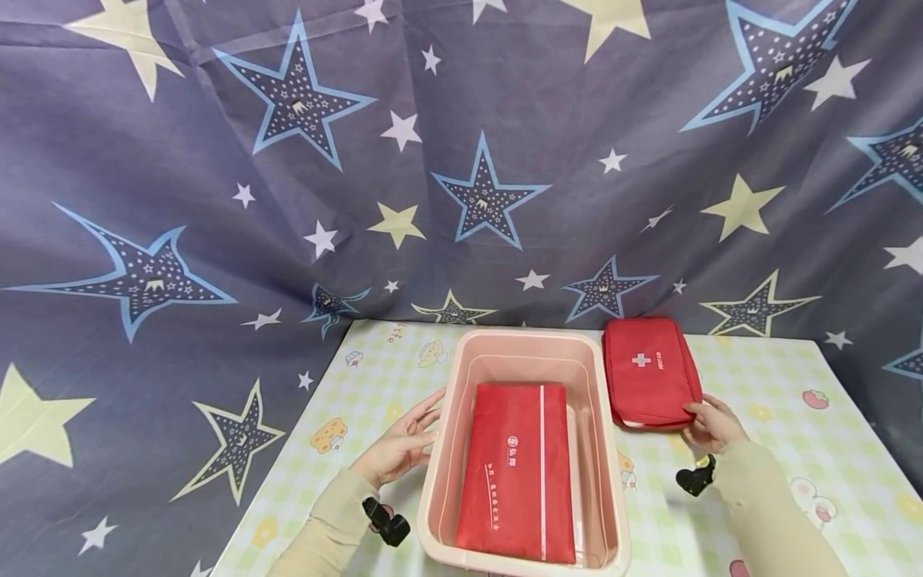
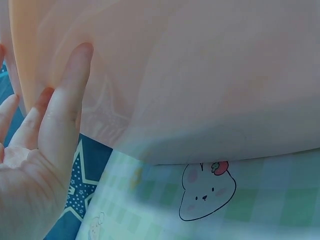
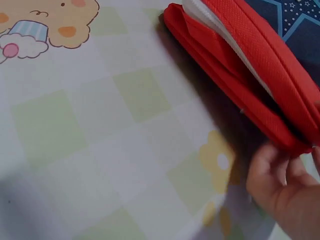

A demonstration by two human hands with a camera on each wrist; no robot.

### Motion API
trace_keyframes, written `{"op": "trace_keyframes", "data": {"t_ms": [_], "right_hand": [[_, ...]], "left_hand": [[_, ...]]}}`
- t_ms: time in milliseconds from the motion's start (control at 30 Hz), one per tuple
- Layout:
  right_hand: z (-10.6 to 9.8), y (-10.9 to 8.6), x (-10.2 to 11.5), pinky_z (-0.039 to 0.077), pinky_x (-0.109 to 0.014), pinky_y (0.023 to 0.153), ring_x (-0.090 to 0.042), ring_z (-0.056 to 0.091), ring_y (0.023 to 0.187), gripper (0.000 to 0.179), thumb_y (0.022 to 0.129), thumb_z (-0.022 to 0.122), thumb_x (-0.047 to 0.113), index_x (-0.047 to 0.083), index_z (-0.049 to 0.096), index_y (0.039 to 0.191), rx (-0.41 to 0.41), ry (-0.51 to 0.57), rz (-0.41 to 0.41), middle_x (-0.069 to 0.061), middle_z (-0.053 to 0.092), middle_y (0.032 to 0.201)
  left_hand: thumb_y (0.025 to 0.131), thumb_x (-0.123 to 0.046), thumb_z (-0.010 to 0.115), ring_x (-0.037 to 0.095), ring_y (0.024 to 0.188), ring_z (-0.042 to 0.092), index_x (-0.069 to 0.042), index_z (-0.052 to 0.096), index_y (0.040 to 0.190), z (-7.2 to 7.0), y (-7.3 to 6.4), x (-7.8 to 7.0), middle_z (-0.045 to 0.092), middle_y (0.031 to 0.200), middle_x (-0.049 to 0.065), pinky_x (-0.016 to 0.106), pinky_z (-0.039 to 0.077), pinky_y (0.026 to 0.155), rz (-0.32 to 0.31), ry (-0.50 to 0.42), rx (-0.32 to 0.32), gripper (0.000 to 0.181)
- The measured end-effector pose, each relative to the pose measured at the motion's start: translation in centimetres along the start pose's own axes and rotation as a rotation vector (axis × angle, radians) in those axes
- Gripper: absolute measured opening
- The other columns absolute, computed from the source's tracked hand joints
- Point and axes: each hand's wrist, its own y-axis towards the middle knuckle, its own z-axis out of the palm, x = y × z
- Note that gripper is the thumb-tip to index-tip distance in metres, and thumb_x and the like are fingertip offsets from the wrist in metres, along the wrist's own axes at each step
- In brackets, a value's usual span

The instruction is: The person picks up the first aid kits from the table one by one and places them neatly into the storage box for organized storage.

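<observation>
A pink plastic bin point(image 1: 530, 340) stands on the table, with a red flat fabric pouch point(image 1: 519, 473) lying inside it. White lettering and a white stripe mark that pouch. My left hand point(image 1: 400, 445) is at the bin's left side, its fingers extended along the outer wall point(image 2: 165, 75). To the right of the bin is a red first aid bag point(image 1: 649, 373) with a white cross. My right hand point(image 1: 714, 425) pinches its lower right corner, thumb on top and fingers underneath. Along the bag's near edge point(image 3: 240, 75) there is a gap showing something white.
A checked tablecloth point(image 1: 360, 377) with cartoon prints covers the table. Behind and to the left hangs a dark star-patterned curtain point(image 1: 404, 272). A black wrist camera point(image 1: 385, 522) is strapped to the left wrist, another point(image 1: 695, 477) to the right one.
</observation>
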Motion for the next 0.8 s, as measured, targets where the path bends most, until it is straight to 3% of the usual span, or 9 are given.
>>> {"op": "trace_keyframes", "data": {"t_ms": [167, 300, 400, 567, 800], "right_hand": [[0.1, -0.1, -0.4, 0.057, -0.036, 0.079, -0.007, 0.061, 0.074, 0.089, 0.094, 0.051, 0.008, 0.023, -0.016, 0.151, 0.091, 0.009, -0.052, 0.002, 0.053, 0.088], [-0.1, 0.0, -0.7, 0.055, -0.041, 0.082, -0.008, 0.062, 0.076, 0.088, 0.095, 0.048, 0.003, 0.029, -0.016, 0.151, 0.14, 0.042, -0.07, -0.011, 0.041, 0.11], [-0.2, 0.0, -0.8, 0.054, -0.042, 0.084, -0.009, 0.062, 0.077, 0.091, 0.094, 0.048, 0.0, 0.035, -0.014, 0.15, 0.163, 0.056, -0.068, -0.015, 0.033, 0.117], [-0.3, 0.0, -1.1, 0.052, -0.044, 0.085, -0.011, 0.064, 0.08, 0.092, 0.093, 0.05, -0.002, 0.043, -0.009, 0.147, 0.224, 0.099, -0.059, -0.015, 0.03, 0.121], [-0.6, -0.1, -1.4, 0.053, -0.045, 0.084, -0.015, 0.065, 0.084, 0.084, 0.093, 0.049, -0.004, 0.037, -0.005, 0.143, 0.288, 0.106, -0.071, -0.012, 0.032, 0.118]], "left_hand": [[0.096, -0.003, 0.049, 0.017, 0.123, 0.051, -0.014, 0.007, 0.154, 0.1, 0.0, -0.1, 0.035, 0.145, 0.002, 0.041, 0.053, 0.087, -0.004, 0.0, -0.004, 0.073], [0.096, -0.003, 0.049, 0.017, 0.123, 0.051, -0.013, 0.006, 0.154, 0.1, 0.0, 0.0, 0.035, 0.146, 0.003, 0.041, 0.053, 0.086, 0.005, -0.005, 0.009, 0.073], [0.097, -0.002, 0.047, 0.017, 0.123, 0.051, -0.014, 0.006, 0.154, 0.0, 0.0, 0.0, 0.036, 0.145, 0.001, 0.041, 0.053, 0.087, 0.011, -0.011, 0.019, 0.071], [0.097, 0.001, 0.044, 0.017, 0.123, 0.051, -0.015, 0.008, 0.154, -0.1, 0.0, 0.0, 0.037, 0.143, -0.001, 0.041, 0.053, 0.087, 0.014, -0.022, 0.02, 0.069], [0.097, -0.003, 0.047, 0.016, 0.122, 0.052, -0.014, 0.006, 0.154, -0.1, 0.0, 0.1, 0.038, 0.143, -0.002, 0.04, 0.053, 0.087, 0.008, -0.002, 0.021, 0.071]]}}
